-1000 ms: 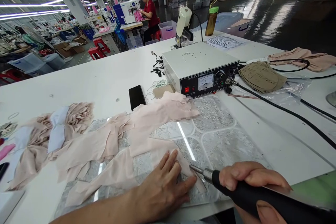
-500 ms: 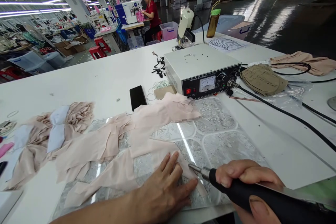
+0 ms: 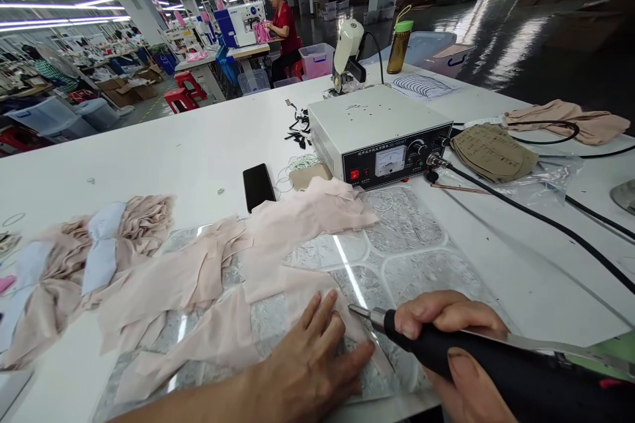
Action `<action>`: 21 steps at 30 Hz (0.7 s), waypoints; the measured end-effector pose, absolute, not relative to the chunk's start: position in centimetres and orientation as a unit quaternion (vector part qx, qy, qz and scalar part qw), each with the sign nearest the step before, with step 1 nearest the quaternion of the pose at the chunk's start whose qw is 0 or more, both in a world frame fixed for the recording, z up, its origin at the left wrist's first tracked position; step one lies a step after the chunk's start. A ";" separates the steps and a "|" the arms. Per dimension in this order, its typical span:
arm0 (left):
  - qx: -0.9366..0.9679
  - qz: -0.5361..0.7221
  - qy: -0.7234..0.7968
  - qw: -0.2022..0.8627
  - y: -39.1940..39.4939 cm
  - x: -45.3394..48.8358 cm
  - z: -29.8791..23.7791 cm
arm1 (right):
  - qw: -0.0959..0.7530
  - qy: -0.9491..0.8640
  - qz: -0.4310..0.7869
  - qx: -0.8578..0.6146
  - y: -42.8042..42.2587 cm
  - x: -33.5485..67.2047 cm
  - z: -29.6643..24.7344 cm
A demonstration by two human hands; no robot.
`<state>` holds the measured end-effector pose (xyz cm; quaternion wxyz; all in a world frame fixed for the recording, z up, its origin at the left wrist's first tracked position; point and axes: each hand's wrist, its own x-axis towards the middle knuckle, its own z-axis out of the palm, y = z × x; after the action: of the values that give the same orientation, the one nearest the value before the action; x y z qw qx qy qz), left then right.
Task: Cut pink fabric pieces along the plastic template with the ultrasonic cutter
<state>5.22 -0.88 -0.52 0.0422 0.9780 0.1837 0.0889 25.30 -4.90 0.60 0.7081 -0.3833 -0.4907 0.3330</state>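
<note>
My left hand [image 3: 315, 360] lies flat with fingers apart, pressing a pale pink fabric piece [image 3: 310, 281] onto a clear-topped, grey-patterned mat [image 3: 417, 277]. My right hand [image 3: 454, 337] is wrapped around the thick black handle of a handheld ultrasonic tool [image 3: 409, 337]. The tool's narrow metal tip points left, at the right edge of the fabric, just beyond my left fingers. Whether the tip touches the cloth I cannot tell. More pale pink pieces [image 3: 169, 271] overlap on the mat to the left and behind.
Behind the mat stands a control box [image 3: 381, 125] with a gauge; its black cable [image 3: 540, 211] curves along the right. A phone [image 3: 258, 187], bundled fabric [image 3: 104, 244], brown pattern pieces [image 3: 496, 152] and a bottle [image 3: 399, 45] are on the table. A co-worker [image 3: 285, 30] sits farther back.
The tool and my right hand have shifted slightly left and up. My left hand stays on the fabric. The whole view has drifted a little.
</note>
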 end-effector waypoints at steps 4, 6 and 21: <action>0.977 0.088 0.189 0.048 -1.0 5.1 -0.6 | 0.721 -0.466 0.325 -0.396 -4.6 25.2 1.1; 0.976 0.092 0.191 0.050 -1.0 5.1 -0.7 | 0.734 -0.453 0.315 -0.395 -4.4 24.9 1.3; 0.972 0.117 0.199 0.048 -1.4 4.8 -1.4 | 0.749 -0.449 0.313 -0.373 -3.5 24.3 0.5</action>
<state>4.83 -1.38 -1.39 0.0484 0.9718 0.1993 0.1166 24.34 -3.50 0.46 0.7493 -0.3731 -0.4487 0.3132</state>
